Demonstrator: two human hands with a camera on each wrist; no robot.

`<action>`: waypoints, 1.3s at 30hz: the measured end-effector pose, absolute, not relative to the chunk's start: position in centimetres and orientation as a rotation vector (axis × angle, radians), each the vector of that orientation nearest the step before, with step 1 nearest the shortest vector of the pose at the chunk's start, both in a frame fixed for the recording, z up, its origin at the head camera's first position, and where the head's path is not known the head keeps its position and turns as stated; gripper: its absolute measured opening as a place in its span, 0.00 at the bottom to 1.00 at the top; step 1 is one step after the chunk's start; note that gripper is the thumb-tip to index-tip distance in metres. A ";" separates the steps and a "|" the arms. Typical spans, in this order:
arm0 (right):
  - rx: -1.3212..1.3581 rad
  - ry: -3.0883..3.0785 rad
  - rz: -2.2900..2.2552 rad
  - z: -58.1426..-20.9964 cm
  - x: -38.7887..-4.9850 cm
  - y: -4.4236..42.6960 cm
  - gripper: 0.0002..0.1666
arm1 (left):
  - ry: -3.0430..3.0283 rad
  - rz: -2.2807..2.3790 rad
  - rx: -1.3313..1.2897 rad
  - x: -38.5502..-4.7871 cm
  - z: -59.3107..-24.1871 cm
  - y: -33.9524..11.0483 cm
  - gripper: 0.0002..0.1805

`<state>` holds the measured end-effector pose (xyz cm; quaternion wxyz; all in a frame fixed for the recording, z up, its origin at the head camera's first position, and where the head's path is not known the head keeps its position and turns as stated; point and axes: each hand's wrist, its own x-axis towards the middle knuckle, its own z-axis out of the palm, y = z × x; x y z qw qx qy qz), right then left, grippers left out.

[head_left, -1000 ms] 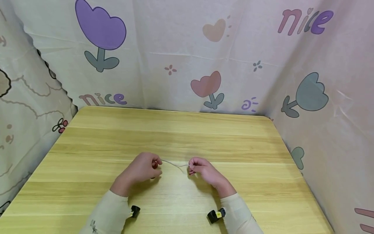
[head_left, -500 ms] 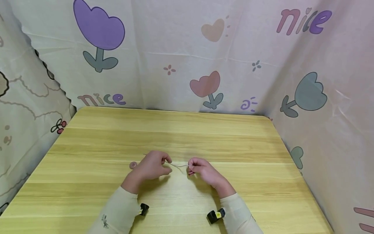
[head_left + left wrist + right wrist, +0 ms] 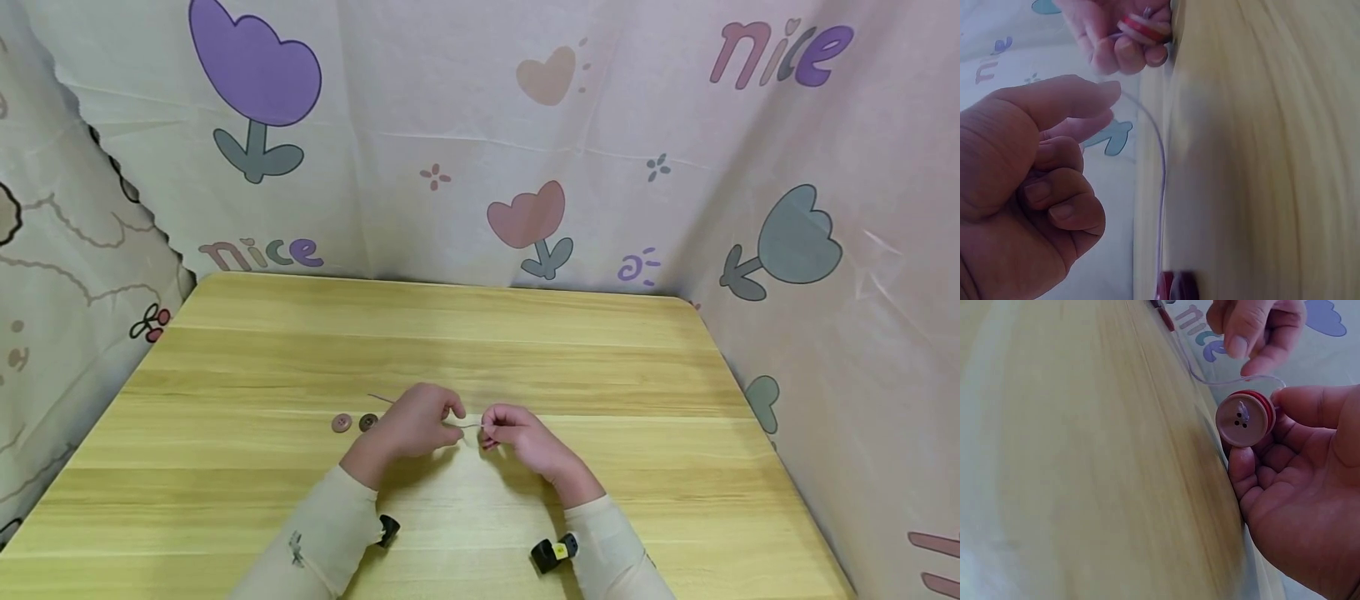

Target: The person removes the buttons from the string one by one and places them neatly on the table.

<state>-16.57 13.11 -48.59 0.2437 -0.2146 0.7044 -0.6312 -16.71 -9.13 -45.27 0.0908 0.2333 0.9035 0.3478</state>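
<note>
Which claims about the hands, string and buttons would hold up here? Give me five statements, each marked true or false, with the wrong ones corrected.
1. The right hand holds a threaded button. True.
2. The two hands are pressed together. False: a gap separates the left hand from the right.
3. String shows on the face of the held button. True.
4. The two buttons on the table match in colour. False: one is a pinkish button, the other a dark button.
5. Those two lie nearer the left hand than the right. True.
</note>
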 end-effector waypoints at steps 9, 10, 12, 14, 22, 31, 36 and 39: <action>-0.580 1.939 -1.709 -48.4 -16.6 13.2 0.10 | 2.696 0.990 0.766 -16.9 -45.6 -7.8 0.03; -0.581 1.937 -1.710 -48.4 -16.6 13.2 0.10 | 2.695 0.993 0.773 -16.9 -45.7 -7.8 0.03; -0.585 1.935 -1.711 -48.4 -16.7 13.2 0.10 | 2.694 1.002 0.790 -16.9 -45.7 -7.7 0.01; -0.588 1.934 -1.710 -48.5 -16.7 13.2 0.09 | 2.697 1.005 0.814 -17.0 -45.7 -7.6 0.02; -0.662 1.923 -1.704 -48.4 -16.8 13.3 0.09 | 2.705 1.087 0.778 -16.9 -45.1 -7.8 0.05; -0.714 1.932 -1.665 -48.4 -16.8 13.4 0.05 | 2.702 1.230 0.736 -16.8 -44.0 -8.2 0.06; -0.718 1.945 -1.642 -48.5 -16.7 13.5 0.09 | 2.703 1.264 0.711 -16.7 -43.6 -8.4 0.06; -0.720 1.953 -1.640 -48.5 -16.7 13.5 0.10 | 2.703 1.268 0.690 -16.6 -43.5 -8.5 0.06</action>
